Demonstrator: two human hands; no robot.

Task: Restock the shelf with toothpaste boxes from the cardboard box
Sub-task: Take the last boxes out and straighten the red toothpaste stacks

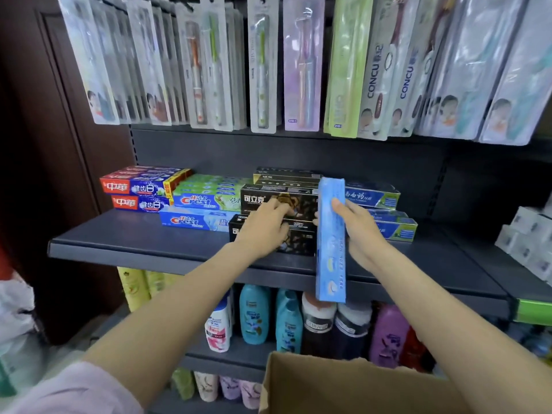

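One light blue toothpaste box (331, 240) stands on end in front of the shelf (134, 237), its upper part level with the stacked boxes, its lower end hanging below the shelf edge. The right hand (358, 225) grips it from the right, fingers curled round its far side and thumb on the near face. Just left, the left hand (264, 227) rests on the black toothpaste boxes (279, 198), fingers bent over them. The cardboard box (343, 386) sits near, below.
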